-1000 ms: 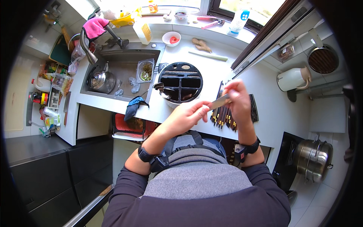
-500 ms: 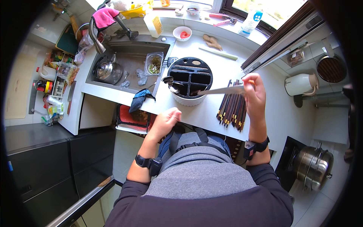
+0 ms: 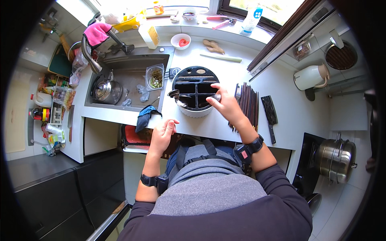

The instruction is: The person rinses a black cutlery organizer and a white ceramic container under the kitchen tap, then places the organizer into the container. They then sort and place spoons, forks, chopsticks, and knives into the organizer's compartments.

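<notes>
A round utensil holder (image 3: pixel 196 112), with a pale ribbed body and a black divided insert, stands on the white counter. My right hand (image 3: pixel 227 105) is at its right rim. Thumb and fingers pinch a small silvery-grey end of a utensil; its kind is hidden. Shiny spoon or ladle heads (image 3: pixel 179 99) stick out of the holder's left compartment. Beside my right hand, a fork (image 3: pixel 238 92) lies by a row of dark chopsticks (image 3: pixel 250 105). A black cleaver (image 3: pixel 269 116) rests farther right. My left hand (image 3: pixel 163 136) hovers at the counter's front edge, fingers curled together, nothing visible in them.
At the left, the sink (image 3: pixel 132 60) holds a metal kettle (image 3: pixel 107 90) and a clear tub (image 3: pixel 155 77) of greens. A blue cloth (image 3: pixel 147 117) hangs over the counter edge. Behind the holder are a white bowl (image 3: pixel 180 41), ginger (image 3: pixel 213 46) and a pale green stalk (image 3: pixel 220 58).
My right hand has come left and down to the holder from above the chopsticks, where it held a long blurred pale thing. My left hand's fingers have loosened slightly. The whole view has shifted.
</notes>
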{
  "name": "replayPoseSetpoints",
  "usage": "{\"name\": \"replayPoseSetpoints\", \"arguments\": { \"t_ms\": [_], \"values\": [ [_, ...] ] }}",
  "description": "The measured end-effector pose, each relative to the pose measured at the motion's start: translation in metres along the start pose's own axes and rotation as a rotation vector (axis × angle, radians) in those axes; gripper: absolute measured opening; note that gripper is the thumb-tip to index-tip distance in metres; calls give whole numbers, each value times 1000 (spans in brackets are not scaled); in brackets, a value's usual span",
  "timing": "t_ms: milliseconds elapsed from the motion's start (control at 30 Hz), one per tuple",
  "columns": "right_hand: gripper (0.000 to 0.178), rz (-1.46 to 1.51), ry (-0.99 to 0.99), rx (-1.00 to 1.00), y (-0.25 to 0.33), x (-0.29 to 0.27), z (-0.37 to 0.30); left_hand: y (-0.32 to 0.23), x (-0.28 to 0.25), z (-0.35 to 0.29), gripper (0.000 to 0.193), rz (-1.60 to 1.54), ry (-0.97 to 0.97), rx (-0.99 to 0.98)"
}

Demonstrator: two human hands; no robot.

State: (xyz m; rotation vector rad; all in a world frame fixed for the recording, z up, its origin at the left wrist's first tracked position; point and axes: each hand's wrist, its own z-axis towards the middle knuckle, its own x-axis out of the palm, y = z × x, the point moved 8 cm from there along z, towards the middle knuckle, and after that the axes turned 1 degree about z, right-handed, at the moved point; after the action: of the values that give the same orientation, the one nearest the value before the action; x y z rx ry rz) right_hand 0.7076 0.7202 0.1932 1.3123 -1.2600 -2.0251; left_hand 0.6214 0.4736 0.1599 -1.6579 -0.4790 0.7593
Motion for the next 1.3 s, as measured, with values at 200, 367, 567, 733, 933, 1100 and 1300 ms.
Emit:
{"name": "replayPoseSetpoints", "arguments": {
  "t_ms": [200,367,567,733,933,1100,1300],
  "values": [
    [53,125,120,80,-13,-13,-4,-30,16,17,18,47,12,99],
    [38,180,88,-40,-2,7,-12,-78,59,40,32,382,79,350],
    [23,244,-267,181,-108,-42,-12,-96,96,53,38,673,24,477],
    [41,-381,-135,589,-241,-61,-19,-94,93,59,22,869,-64,480],
    [42,-395,-96,597,-279,-28,-21,-99,97,60,19,888,-126,484],
    [37,-302,-153,642,-265,-61,-37,-95,103,66,16,870,-120,470],
    [13,477,-163,173,-103,-106,-16,-93,88,62,16,802,-79,570]
  ]
}}
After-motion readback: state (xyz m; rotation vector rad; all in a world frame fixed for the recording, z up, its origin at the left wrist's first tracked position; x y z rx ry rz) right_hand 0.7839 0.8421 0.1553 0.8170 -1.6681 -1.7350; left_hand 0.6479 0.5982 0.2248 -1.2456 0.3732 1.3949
